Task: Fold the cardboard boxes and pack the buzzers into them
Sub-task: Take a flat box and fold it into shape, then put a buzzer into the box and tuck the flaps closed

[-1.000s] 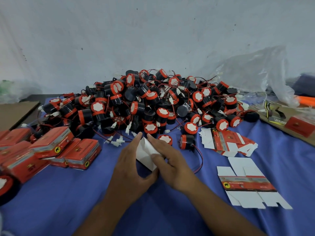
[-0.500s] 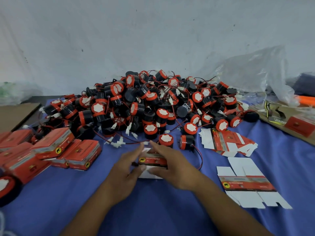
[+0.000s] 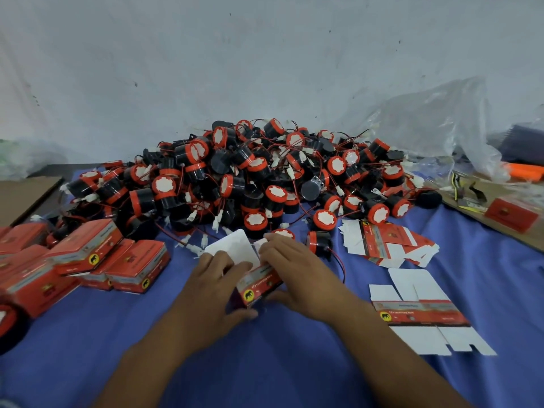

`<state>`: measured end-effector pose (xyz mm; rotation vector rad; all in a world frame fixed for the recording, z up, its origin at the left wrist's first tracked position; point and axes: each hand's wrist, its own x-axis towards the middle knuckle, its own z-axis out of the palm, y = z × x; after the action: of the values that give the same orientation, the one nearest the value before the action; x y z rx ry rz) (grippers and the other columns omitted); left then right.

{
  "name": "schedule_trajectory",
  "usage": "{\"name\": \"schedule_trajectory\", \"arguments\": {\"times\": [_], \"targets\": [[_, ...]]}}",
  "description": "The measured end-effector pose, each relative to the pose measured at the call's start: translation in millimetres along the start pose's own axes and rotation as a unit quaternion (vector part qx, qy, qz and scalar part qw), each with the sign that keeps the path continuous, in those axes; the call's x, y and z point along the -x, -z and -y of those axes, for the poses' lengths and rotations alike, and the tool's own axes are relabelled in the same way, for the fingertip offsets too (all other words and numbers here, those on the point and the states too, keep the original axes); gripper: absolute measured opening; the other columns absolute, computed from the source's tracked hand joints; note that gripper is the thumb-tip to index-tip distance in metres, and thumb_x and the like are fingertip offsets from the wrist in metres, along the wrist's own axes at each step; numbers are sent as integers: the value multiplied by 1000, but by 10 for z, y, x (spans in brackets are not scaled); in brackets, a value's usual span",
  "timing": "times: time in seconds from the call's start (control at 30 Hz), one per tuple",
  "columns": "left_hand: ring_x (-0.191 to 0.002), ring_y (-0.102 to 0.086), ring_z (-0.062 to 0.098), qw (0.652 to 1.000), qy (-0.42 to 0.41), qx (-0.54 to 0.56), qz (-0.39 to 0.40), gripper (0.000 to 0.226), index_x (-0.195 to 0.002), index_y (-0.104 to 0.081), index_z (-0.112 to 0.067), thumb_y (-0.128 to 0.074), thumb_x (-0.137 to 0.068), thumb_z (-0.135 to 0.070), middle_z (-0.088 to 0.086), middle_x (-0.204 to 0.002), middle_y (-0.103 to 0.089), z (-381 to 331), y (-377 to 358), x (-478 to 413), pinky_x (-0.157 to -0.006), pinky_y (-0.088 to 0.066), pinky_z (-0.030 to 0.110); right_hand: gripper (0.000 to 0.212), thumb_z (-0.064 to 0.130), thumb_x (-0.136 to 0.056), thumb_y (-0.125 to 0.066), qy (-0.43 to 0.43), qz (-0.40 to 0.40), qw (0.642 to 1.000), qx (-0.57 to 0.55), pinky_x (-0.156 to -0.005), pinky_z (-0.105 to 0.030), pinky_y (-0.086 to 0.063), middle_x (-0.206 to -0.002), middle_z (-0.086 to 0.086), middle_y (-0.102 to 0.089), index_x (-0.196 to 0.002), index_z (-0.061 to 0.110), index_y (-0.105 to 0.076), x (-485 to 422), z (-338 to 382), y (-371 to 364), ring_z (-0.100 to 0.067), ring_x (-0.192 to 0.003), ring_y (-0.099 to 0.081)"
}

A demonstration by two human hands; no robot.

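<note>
Step in hand: erecting one cardboard box (image 3: 260, 285), lower centre of frame, on the blue cloth (image 3: 294, 363) that covers the counter. The box looks partly formed: a red printed side panel with a yellow round logo faces the camera, and a white unprinted flap (image 3: 235, 248) stands open behind it. Left hand (image 3: 212, 278) grips the box's left end, its fingers curled over the top and the thumb tucked beneath the lower corner. Right hand (image 3: 297, 269) holds the right end, with fingers laid over the top and touching a smaller white flap, the thumb underneath. No buzzer is inside as far as the view shows. Judgement: the fold is midway. The next move calls for tucking the end flaps shut along their creases, then picking a buzzer and coiling its wire so that it fits. The nearest loose buzzer (image 3: 319, 241) lies just beside the right hand. The buzzer pile (image 3: 250, 178) fills centre frame: short black cylinders, orange caps with white scalloped discs, thin red and black leads with white plugs, much tangled. Thin glossy card, likely to crease easily. Closed boxes (image 3: 88, 245) sit at left, flat die-cut blanks (image 3: 424, 316) at lower right, and more blanks (image 3: 388, 242) lie fanned at right centre.
</note>
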<state>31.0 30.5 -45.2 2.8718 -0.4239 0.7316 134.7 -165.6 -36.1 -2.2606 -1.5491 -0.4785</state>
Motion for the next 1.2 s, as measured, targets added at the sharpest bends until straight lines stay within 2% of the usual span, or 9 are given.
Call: {"name": "schedule_trajectory", "arguments": {"times": [0.17, 0.33, 0.43, 0.63, 0.77, 0.87, 0.97, 1.07, 1.2], "targets": [[-96, -46, 22, 996, 75, 22, -41, 82, -102, -58, -5, -92, -45, -53, 8, -102, -58, 88, -64, 2, -76, -47, 37, 50, 40, -71, -79, -78, -3, 993, 89, -90, -35, -42, -118, -7, -55, -106, 10, -58, -43, 67, -93, -26, -107, -48], [-66, -54, 21, 983, 154, 48, -84, 41, -68, -51, -13, -90, -67, -22, 4, -84, -58, 128, -174, 66, -55, -41, 31, 48, 59, -88, -62, -179, 58, 981, 56, -72, -32, -40, -105, -1, -57, -108, 16, -58, -76, 94, -84, -21, -95, -54], [-76, -55, 2, 966, 176, 185, -47, 22, -74, -55, -30, -74, -83, -37, -21, -95, -58, 105, -214, 86, -68, -45, 17, 55, 69, -90, -49, -158, 61, 983, 68, -60, -34, -33, -79, 4, -52, -80, 16, -57, -34, 147, -73, -18, -76, -52], [-89, -58, 0, 926, 226, 303, -17, 52, -122, -41, -53, -61, -75, -65, -25, -94, -60, 231, -138, 113, -70, -43, 12, 25, 33, -94, -66, -113, 33, 990, -74, -78, -38, -45, -100, -2, -52, -93, 9, -74, 66, 7, 23, -17, -93, -47], [-93, -51, 3, 937, 210, 278, 23, 50, -109, -57, -40, -65, -71, -72, -18, -98, -57, 212, -211, 92, -72, -41, 15, 18, 27, -96, -66, -136, 2, 976, -168, -86, -34, -47, -108, 2, -57, -104, 12, -72, 109, -104, 64, -13, -97, -54], [-100, -46, 7, 946, 204, 253, 17, 52, -106, -57, -33, -62, -70, -71, -13, -106, -52, 232, -230, 90, -74, -39, 18, 37, 20, -95, -66, -239, -96, 965, -43, -108, -45, -37, -136, -6, -52, -131, 13, -60, 131, -345, 79, -25, -127, -43], [-104, -51, -10, 926, 224, 303, 18, 49, -111, -49, -49, -67, -71, -71, -24, -115, -55, 201, -217, 122, -74, -47, 12, 69, 25, -95, -63, -351, 31, 934, 57, -115, -47, -28, -159, -5, -27, -154, 23, -27, 220, -551, 60, -34, -140, -23], [-107, -48, -23, 910, 241, 337, -12, 59, -118, -43, -55, -72, -67, -64, -37, -115, -55, 185, -200, 127, -75, -44, 1, 64, 22, -91, -65, -361, 37, 930, 60, -100, -40, -37, -143, -3, -48, -147, 28, -36, 272, -649, 3, -32, -121, -38], [-107, -53, -13, 916, 232, 327, -19, 47, -112, -48, -51, -71, -73, -63, -42, -114, -53, 164, -190, 123, -77, -47, 6, 48, 23, -78, -75, -342, 1, 939, 13, -83, -41, -46, -109, -5, -51, -116, 19, -46, 191, -649, 46, -33, -108, -45]]}}
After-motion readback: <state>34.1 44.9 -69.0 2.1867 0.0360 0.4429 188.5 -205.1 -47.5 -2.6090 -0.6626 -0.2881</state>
